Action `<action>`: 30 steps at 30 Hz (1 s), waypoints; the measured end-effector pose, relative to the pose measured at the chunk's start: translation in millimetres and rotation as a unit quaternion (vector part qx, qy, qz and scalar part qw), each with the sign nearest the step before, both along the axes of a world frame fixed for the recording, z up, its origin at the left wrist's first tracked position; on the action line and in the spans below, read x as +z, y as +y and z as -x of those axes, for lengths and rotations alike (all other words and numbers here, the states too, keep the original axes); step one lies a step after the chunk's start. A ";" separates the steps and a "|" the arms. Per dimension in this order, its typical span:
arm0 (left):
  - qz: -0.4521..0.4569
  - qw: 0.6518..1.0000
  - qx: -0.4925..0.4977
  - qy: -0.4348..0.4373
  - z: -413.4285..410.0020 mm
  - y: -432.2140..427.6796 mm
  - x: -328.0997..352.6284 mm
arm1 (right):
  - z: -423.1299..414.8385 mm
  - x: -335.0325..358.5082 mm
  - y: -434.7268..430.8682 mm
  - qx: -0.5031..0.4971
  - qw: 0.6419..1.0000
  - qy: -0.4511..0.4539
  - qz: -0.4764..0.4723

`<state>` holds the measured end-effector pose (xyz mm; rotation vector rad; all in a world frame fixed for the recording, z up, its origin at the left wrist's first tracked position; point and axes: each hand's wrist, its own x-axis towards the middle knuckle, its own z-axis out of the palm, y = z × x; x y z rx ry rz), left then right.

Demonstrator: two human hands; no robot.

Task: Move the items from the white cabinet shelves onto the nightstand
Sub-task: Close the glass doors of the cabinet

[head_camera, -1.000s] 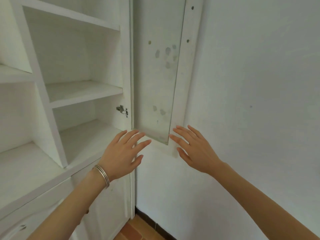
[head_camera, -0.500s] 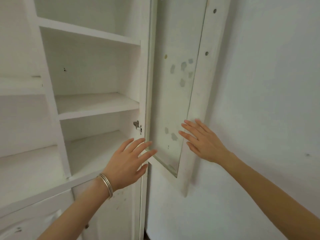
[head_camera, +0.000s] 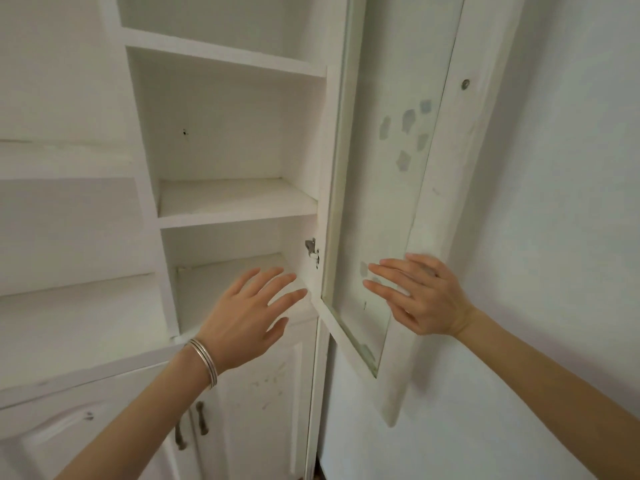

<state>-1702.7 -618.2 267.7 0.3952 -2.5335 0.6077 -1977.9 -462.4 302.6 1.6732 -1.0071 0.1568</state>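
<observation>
The white cabinet (head_camera: pixel 152 237) fills the left half of the head view, and its visible shelves (head_camera: pixel 235 202) hold nothing. Its glass door (head_camera: pixel 391 168) stands swung open against the right wall. My right hand (head_camera: pixel 420 297) lies with straight fingers on the door's lower part, over the glass and frame. My left hand (head_camera: pixel 251 311), a silver bangle on the wrist, hovers open in front of the lowest shelf (head_camera: pixel 228 271), touching nothing. No nightstand is in view.
A metal hinge (head_camera: pixel 312 249) sits on the cabinet's right post. Below the shelves are closed lower doors with dark handles (head_camera: pixel 201 419). A plain white wall (head_camera: pixel 554 202) takes up the right side.
My view has risen and come closer to the cabinet. My right hand slid from the door's bottom corner up onto the glass and frame. My left hand stays open near the lowest shelf.
</observation>
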 end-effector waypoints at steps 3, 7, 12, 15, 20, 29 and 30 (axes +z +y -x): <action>0.002 1.000 0.023 0.008 -11.8 -8.8 3.1 | -24.6 -0.4 -9.6 0.046 0.999 -0.010 -0.009; -0.002 0.999 0.048 0.023 -34.4 -22.8 8.1 | -70.2 1.0 -29.4 0.101 0.994 -0.021 -0.029; 0.010 0.996 0.084 0.042 -74.9 -46.7 14.3 | -126.1 -1.2 -64.2 0.131 0.990 -0.031 -0.037; 0.021 0.993 0.103 0.051 -106.5 -67.2 20.0 | -156.5 -1.2 -88.9 0.138 0.989 -0.035 -0.037; 0.031 0.990 0.126 0.051 -154.8 -106.1 33.1 | -202.4 -0.5 -137.9 0.143 0.988 -0.025 -0.055; 0.049 0.982 0.162 0.083 -211.8 -188.9 78.9 | -246.4 9.3 -246.9 0.097 0.991 -0.012 -0.095; 0.049 0.981 0.166 0.090 -216.2 -198.1 85.6 | -249.8 11.4 -257.3 0.098 0.990 -0.020 -0.097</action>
